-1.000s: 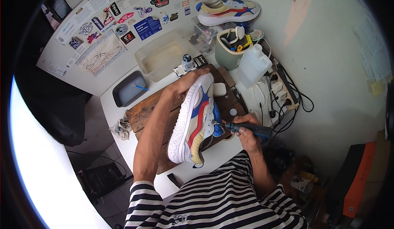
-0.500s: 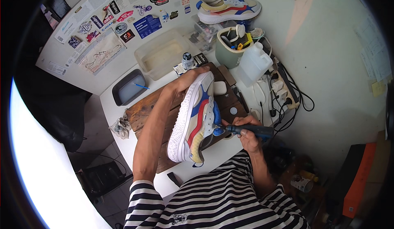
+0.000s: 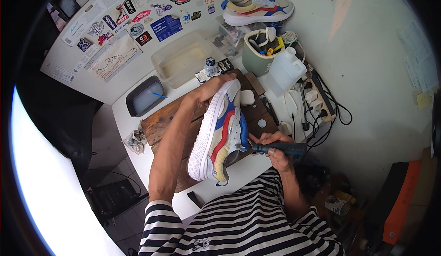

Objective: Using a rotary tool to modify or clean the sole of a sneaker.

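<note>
Left hand [image 3: 212,87] had the toe end of the sneaker [image 3: 224,129]; its fingers were curled round it, partly hidden behind the sole, so exact spread can't be told. Right hand [image 3: 281,162] had its fingers closed round a dark, cylindrical rotary tool [image 3: 290,149], thumb on the near side. Thin metal bit pointed left, tip at the pale eyelet strip; actual contact couldn't be told.

Sneaker was held on its side over the middle of the desk [image 3: 250,168], toe far, heel near, above a brown slatted wood board [image 3: 161,122] with worn, uneven staining. Sole: white, thick, covered in a raised bumpy pattern, facing left. Upper: cream, yellow and blue panels, wavy red stripe, padded blue tongue on the right.

Far left of the board: dark rounded-corner tray [image 3: 133,101] with cloudy liquid, slim blue stick [image 3: 159,95] lying across its right side. Beyond it, a translucent rectangular plastic bin [image 3: 166,74]. Crumpled cloth [image 3: 135,142] sat at the board's left edge. Far right: grey-green tub [image 3: 257,62] full of tools, just beside a milky plastic jug [image 3: 284,76]. Matching sneaker [image 3: 259,11] rested at the far end, sole down.
</note>
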The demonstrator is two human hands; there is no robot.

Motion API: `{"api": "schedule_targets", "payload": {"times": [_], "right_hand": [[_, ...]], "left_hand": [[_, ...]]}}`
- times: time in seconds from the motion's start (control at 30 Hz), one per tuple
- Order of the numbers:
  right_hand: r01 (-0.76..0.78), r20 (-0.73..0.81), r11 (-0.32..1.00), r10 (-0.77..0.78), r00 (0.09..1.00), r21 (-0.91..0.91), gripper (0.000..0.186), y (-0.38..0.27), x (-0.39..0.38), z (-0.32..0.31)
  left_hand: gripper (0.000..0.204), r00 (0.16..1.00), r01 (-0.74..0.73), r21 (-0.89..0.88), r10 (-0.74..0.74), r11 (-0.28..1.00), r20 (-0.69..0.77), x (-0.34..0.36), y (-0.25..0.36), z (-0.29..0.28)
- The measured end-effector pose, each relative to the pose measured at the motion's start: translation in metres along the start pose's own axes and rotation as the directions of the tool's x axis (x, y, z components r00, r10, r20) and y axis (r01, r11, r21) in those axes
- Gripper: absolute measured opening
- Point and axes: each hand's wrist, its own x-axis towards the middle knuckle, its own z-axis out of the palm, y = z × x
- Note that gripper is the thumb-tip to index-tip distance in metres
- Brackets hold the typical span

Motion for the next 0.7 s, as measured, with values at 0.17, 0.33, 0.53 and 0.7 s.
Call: {"api": "schedule_targets", "payload": {"times": [0.17,0.33,0.53,0.7], "right_hand": [[-0.038,-0.043,0.999,0.037,0.998,-0.022,0.026,-0.001,-0.001,0.000],[-0.002,0.028,1.000,0.003,1.000,-0.024,0.026,-0.007,0.002,0.006],[-0.006,0.038,0.999,0.008,0.999,-0.051,0.028,-0.013,0.005,0.013],[-0.014,-0.065,0.994,0.007,0.998,-0.106,0.026,-0.016,0.005,0.017]], "left_hand": [[0.066,0.999,0.018,-0.007,-0.018,1.000,0.037,0.005,-0.002,-0.004],[0.067,0.999,-0.033,0.020,0.033,0.999,0.008,0.006,-0.005,-0.001],[0.066,0.998,-0.067,0.034,0.068,0.997,-0.016,0.012,-0.014,-0.007],[0.065,0.998,0.051,0.042,-0.052,0.998,0.045,0.005,-0.001,-0.003]]}}
